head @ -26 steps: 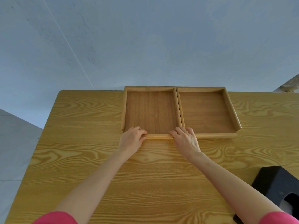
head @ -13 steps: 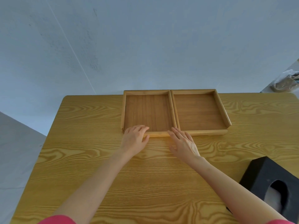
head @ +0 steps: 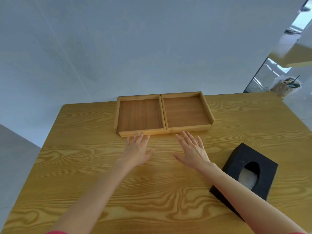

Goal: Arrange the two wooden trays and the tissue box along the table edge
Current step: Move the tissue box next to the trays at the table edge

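Now both wooden trays [head: 163,114] sit side by side at the worktop's [head: 84,166] far edge; the black tissue box [head: 244,173] lies near of them, angled, just beside the right hand [head: 192,152]. Both grips, left hand [head: 137,151] included, are splayed and empty.

Place: plain indoor room, kind unclear
Signs: wooden table [head: 84,166] against bare pale wall [head: 118,48] — glass panel [head: 263,76] at right
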The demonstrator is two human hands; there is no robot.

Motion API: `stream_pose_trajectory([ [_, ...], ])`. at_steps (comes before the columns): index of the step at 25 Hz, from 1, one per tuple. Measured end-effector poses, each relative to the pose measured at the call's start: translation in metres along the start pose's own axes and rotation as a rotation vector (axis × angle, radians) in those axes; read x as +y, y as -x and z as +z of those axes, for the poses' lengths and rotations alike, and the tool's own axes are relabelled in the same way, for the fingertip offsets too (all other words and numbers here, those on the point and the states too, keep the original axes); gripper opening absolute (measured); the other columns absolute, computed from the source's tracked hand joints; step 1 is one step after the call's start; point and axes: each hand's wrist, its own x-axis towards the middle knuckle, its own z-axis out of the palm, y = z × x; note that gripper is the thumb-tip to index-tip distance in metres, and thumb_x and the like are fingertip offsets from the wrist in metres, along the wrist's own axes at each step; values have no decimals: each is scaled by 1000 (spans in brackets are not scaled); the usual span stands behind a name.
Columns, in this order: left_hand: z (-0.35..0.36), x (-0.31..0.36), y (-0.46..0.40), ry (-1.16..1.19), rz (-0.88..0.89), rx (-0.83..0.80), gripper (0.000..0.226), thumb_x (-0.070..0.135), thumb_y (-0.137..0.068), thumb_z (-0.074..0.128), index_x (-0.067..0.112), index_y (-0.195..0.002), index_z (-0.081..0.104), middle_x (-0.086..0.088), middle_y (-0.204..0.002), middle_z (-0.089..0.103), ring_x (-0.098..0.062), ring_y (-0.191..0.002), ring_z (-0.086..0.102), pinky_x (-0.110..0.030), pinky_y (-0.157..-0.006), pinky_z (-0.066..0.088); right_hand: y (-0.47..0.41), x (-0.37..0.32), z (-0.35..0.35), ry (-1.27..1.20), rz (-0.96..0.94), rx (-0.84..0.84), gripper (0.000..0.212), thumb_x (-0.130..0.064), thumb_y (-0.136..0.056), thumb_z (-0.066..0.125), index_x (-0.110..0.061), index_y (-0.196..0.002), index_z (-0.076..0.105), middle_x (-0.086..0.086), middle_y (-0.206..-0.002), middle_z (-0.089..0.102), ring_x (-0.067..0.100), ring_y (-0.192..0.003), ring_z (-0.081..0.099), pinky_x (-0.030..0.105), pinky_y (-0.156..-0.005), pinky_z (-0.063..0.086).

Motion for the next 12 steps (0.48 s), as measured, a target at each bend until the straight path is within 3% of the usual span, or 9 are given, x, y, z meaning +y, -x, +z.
stream_pose_trajectory([
  [6, 5, 64, -1, 35, 55, -5, 66, 49, -93, 30, 20, -145, 1, -7, -157, -3, -25, -144, -5, -43, -117, -3, 32, 58, -17, -11, 37, 59, 69, -45, -93, 44, -24, -148, 8, 5, -159, 1, 17, -146, -4, 42, -118, -2],
  [12, 26, 149, -5, 149, 123, -68, 68, 51, -92, 32, 21, -145, 2, -6, -157, 5, -24, -144, 8, -43, -117, 13, 61, 135, -29, -9, 104, 59, 62, -30, -95, 41, -22, -148, 11, 8, -159, 1, 20, -146, -3, 43, -118, 1],
])
